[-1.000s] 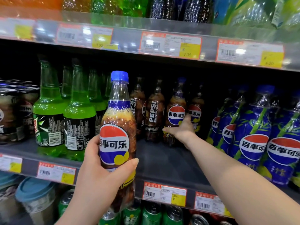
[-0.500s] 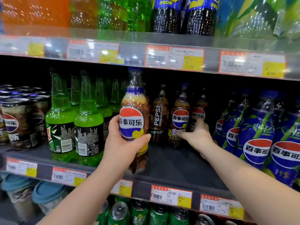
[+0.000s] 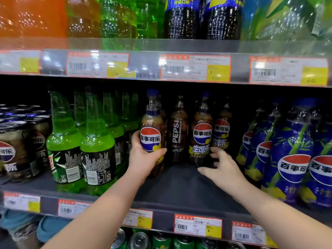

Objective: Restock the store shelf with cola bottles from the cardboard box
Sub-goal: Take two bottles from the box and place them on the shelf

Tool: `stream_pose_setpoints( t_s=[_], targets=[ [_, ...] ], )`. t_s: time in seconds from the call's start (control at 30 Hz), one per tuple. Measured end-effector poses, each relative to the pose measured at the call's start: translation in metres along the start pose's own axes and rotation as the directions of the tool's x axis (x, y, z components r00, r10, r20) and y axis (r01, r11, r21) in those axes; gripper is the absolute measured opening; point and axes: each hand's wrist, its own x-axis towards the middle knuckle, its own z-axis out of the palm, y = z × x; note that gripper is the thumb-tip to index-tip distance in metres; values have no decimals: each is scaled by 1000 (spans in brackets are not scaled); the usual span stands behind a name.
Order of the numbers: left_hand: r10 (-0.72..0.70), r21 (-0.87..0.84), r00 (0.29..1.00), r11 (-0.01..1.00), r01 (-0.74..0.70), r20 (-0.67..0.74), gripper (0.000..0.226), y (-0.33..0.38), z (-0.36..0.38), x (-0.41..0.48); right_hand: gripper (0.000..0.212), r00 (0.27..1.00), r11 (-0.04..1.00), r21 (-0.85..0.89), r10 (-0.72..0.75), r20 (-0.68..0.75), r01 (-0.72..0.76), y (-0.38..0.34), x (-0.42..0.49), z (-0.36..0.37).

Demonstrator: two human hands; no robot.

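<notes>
My left hand (image 3: 143,161) grips a cola bottle (image 3: 152,121) with a blue cap and a red, white and blue label around its lower body. It holds the bottle upright over the grey shelf (image 3: 179,193), just right of the green bottles. Behind stands a row of cola bottles (image 3: 202,139) at the back of the shelf. My right hand (image 3: 224,170) hovers with spread fingers at the base of one of them, thumb low in front, and does not clasp it. The cardboard box is out of view.
Green bottles (image 3: 98,150) crowd the shelf's left, with dark cans (image 3: 16,150) beyond. Blue-wrapped bottles (image 3: 291,159) fill the right. The upper shelf edge (image 3: 143,65) with price tags hangs low overhead. Green cans (image 3: 161,241) sit on the shelf below.
My left hand has carried the cola bottle forward and deeper onto the shelf beside the green bottles. My right hand has let go of the rear bottle and drawn back, fingers spread.
</notes>
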Motion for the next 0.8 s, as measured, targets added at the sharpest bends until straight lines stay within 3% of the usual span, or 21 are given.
stream_pose_setpoints(
  t_s=[0.23, 0.37, 0.67, 0.8],
  targets=[
    [-56, 119, 994, 992, 44, 93, 97, -6, -6, -2, 77, 999, 1000, -12, 25, 34, -25, -5, -1, 10],
    [-99, 222, 991, 972, 77, 92, 84, -11, -9, -6, 75, 998, 999, -14, 35, 44, -34, -7, 0, 11],
    [-98, 253, 992, 965, 75, 80, 81, -12, -10, -8, 69, 997, 999, 2, 46, 60, -46, -5, -3, 9],
    [-113, 249, 990, 964, 88, 88, 94, -7, -9, -11, 68, 997, 999, 7, 32, 66, -33, -5, -2, 6]
  ],
)
